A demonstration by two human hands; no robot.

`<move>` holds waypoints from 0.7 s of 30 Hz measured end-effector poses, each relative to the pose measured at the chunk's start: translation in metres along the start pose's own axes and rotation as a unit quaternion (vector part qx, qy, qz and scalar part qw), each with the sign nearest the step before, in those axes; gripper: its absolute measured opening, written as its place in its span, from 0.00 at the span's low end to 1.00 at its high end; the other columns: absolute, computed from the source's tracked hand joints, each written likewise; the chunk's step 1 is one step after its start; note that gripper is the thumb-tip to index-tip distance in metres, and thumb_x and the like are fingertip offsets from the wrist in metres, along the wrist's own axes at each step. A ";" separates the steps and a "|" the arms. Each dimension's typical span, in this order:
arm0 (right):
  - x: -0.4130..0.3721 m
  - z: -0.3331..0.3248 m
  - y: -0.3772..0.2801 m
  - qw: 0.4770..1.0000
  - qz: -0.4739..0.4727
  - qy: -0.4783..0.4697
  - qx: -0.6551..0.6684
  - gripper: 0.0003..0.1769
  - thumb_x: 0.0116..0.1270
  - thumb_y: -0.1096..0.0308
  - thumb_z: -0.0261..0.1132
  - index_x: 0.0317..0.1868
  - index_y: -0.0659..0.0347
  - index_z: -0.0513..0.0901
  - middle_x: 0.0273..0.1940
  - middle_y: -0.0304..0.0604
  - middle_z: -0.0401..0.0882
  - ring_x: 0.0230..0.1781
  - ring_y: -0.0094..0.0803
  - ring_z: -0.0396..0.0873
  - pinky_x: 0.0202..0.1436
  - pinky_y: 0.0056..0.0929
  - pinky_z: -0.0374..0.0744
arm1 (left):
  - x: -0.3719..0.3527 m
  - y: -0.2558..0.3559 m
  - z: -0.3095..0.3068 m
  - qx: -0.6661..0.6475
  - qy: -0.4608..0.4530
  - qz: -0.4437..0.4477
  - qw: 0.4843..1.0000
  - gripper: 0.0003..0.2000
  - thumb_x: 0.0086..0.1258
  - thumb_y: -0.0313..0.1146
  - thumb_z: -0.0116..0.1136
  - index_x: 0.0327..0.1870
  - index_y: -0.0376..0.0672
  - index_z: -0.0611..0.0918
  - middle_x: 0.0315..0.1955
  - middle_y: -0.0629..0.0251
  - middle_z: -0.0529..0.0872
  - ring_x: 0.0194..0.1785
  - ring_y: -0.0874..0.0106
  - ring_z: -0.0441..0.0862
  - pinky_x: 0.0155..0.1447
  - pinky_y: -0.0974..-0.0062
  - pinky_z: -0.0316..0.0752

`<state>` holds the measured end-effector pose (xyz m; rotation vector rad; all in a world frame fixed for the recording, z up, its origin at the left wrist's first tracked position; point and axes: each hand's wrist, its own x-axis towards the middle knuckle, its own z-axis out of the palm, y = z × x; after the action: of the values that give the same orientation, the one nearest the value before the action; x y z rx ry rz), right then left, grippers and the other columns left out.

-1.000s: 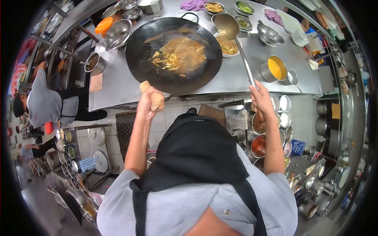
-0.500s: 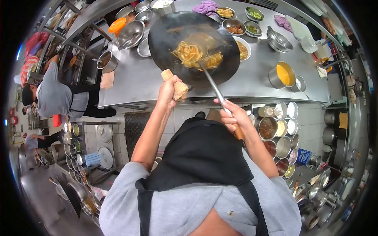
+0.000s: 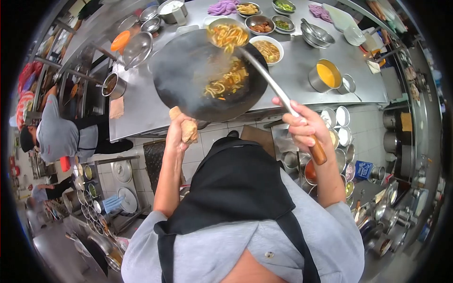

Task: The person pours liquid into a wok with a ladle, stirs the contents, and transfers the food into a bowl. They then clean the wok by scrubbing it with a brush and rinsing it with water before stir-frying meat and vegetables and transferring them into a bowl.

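Observation:
My left hand (image 3: 177, 132) is closed around a tan cloth (image 3: 189, 131) at the near edge of the black wok (image 3: 174, 89); the wok's handle is hidden. My right hand (image 3: 304, 126) grips the wooden-ended handle of a metal ladle (image 3: 266, 75). Heaped with noodles, the ladle's bowl is raised over the wok's far rim, and some noodles hang below it. More noodles with sauce (image 3: 231, 78) lie in the steaming wok. Right of the ladle stands a white bowl (image 3: 281, 51) holding noodles in broth.
On the steel counter (image 3: 295, 89) are a pot of yellow liquid (image 3: 329, 75), metal bowls of ingredients (image 3: 260, 25), purple cloths (image 3: 222, 6) and, at left, a pot (image 3: 114, 86). Another person (image 3: 66, 129) in grey stands at the left. Several containers stand below right.
The ladle has risen out of the wok with noodles in it, to the wok's far rim. The wok and my left hand appear further left and lower in view.

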<state>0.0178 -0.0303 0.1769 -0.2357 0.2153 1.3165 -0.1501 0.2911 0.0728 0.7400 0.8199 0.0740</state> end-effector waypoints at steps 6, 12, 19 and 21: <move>0.004 -0.025 -0.050 0.989 -0.087 0.058 -0.105 0.20 0.79 0.62 0.48 0.64 0.66 0.64 0.23 0.31 0.60 0.12 0.13 0.61 0.07 0.17 0.70 | 0.007 -0.003 -0.009 0.004 0.007 0.041 0.999 0.05 0.61 0.30 0.54 0.33 0.39 0.76 0.23 0.63 0.80 0.23 0.70 0.80 0.24 0.73 0.77; 0.035 -0.090 -0.083 0.859 -0.145 0.280 -0.404 0.17 0.74 0.61 0.57 0.58 0.58 0.71 0.21 0.28 0.62 0.12 0.11 0.58 0.09 0.15 0.64 | 0.006 0.001 0.002 -0.007 0.032 0.069 0.997 0.04 0.62 0.30 0.52 0.34 0.40 0.75 0.23 0.65 0.79 0.22 0.71 0.78 0.23 0.73 0.76; 0.041 -0.175 -0.074 0.308 -0.250 0.393 -0.830 0.22 0.70 0.61 0.60 0.59 0.67 0.75 0.37 0.61 0.82 0.36 0.48 0.84 0.40 0.42 0.80 | 0.008 0.005 -0.004 -0.002 0.004 0.037 0.999 0.05 0.61 0.30 0.53 0.34 0.39 0.75 0.22 0.64 0.79 0.19 0.70 0.77 0.18 0.72 0.72; 0.030 -0.148 -0.064 0.349 -0.251 0.401 -0.809 0.23 0.70 0.61 0.60 0.61 0.66 0.74 0.40 0.63 0.82 0.41 0.51 0.83 0.47 0.42 0.78 | -0.002 0.009 0.010 0.003 0.021 0.040 0.999 0.05 0.61 0.30 0.53 0.34 0.38 0.75 0.23 0.63 0.79 0.19 0.70 0.77 0.19 0.72 0.73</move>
<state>0.0840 -0.0605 0.0294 -2.4940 -0.4599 0.1425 -0.1424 0.2921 0.0841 0.7791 0.8310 0.1596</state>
